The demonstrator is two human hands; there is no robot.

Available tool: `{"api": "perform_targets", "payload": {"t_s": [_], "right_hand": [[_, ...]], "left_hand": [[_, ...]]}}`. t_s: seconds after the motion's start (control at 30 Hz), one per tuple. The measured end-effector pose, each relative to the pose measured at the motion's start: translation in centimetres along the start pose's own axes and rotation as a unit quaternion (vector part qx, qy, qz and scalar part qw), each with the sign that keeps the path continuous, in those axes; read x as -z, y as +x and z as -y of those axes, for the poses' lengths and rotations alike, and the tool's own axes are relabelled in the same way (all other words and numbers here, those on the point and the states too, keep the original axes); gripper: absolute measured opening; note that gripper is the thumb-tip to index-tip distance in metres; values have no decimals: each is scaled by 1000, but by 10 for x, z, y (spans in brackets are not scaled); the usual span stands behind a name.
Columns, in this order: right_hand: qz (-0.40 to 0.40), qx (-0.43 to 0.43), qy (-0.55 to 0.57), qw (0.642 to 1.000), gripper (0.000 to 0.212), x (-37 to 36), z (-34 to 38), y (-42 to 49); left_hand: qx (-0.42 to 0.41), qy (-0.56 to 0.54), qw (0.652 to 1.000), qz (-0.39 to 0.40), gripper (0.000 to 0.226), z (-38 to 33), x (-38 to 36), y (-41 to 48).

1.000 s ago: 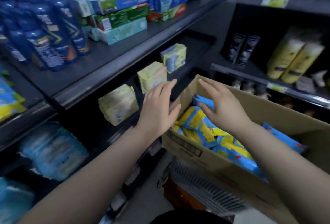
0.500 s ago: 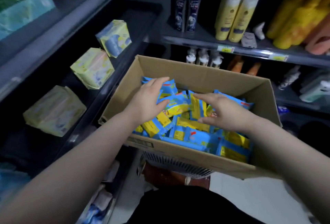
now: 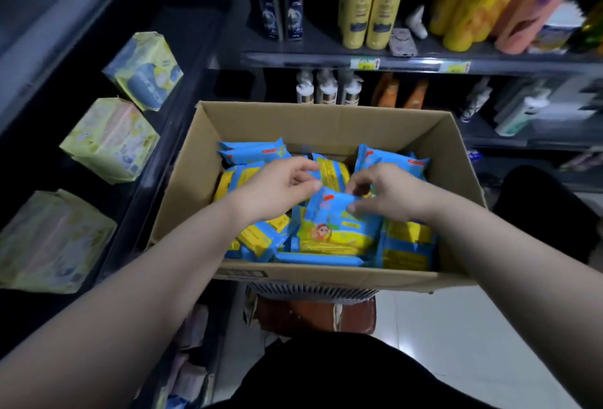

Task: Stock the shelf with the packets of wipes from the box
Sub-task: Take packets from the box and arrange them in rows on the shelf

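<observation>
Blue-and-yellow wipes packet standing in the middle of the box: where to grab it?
Pinch the top edge of the blue-and-yellow plastic wipes packet, coming from above: it stands on edge in the brown cardboard box, other packets crowd its sides, and only the top is free.

box (image 3: 323,121) top open | wipes packets (image 3: 404,245) fill its floor | left shelf (image 3: 192,49): gaps between yellow packs (image 3: 111,141)

One cardboard box (image 3: 326,115) is holding roughly ten blue-and-yellow packets of wipes (image 3: 339,235), too overlapped for an exact count. Three pale yellow-green packs (image 3: 111,139) are lying on the left shelf (image 3: 202,33). Two dark bottles (image 3: 269,4) and two pale yellow bottles (image 3: 355,4) are standing on the facing shelf (image 3: 310,57), with three white pump bottles (image 3: 326,90) and two orange bottles (image 3: 386,92) showing below.
</observation>
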State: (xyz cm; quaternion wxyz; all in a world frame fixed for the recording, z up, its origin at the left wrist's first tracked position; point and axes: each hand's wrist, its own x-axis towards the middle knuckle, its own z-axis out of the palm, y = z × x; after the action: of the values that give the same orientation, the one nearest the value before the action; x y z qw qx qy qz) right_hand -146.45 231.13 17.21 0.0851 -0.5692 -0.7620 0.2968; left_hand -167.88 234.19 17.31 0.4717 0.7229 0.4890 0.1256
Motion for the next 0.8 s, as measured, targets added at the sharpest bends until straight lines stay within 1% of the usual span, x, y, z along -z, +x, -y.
{"api": "perform_targets", "payload": {"t_s": [0.07,0.13,0.2,0.27,0.3,0.33,0.4,0.43,0.5,0.6,0.67,0.73,0.8], "right_hand": [[-45,-15,102,994,12,6,5,3],[-87,-16,162,983,14,10,8,6],[-127,-17,164,978,20,14,5,4],[-137,-38,94,985,36,18,-6,-3],[-117,-49,36,991,44,18,-13,-9],[-79,-57,-27,995,51,18,-19,-14],[29,-70,-128,989,61,13,-24,-25],[76,-73,-156,982,63,8,-23,-28],[130,-75,-191,970,63,-3,-20,-30],[153,-84,-242,955,57,-10,-17,-29],[148,-96,-229,957,47,-8,-14,-28],[127,-106,-200,966,39,0,-11,-31],[80,-115,-170,976,31,13,-7,-35]], "left_hand": [[20,-77,996,39,21,-2,-5,2],[16,-85,996,19,10,-3,-6,6],[16,-75,996,-34,7,-1,-2,9],[25,-81,992,-91,5,4,6,10],[29,-91,989,-111,6,7,11,11],[34,-100,987,-122,8,10,15,11],[37,-105,986,-121,13,13,19,10],[36,-104,987,-117,14,13,19,10],[40,-108,987,-108,16,13,17,10],[45,-112,988,-94,15,12,13,9],[43,-119,987,-95,14,12,14,8],[42,-139,984,-104,15,12,16,7],[40,-168,978,-118,21,12,21,6]]}}
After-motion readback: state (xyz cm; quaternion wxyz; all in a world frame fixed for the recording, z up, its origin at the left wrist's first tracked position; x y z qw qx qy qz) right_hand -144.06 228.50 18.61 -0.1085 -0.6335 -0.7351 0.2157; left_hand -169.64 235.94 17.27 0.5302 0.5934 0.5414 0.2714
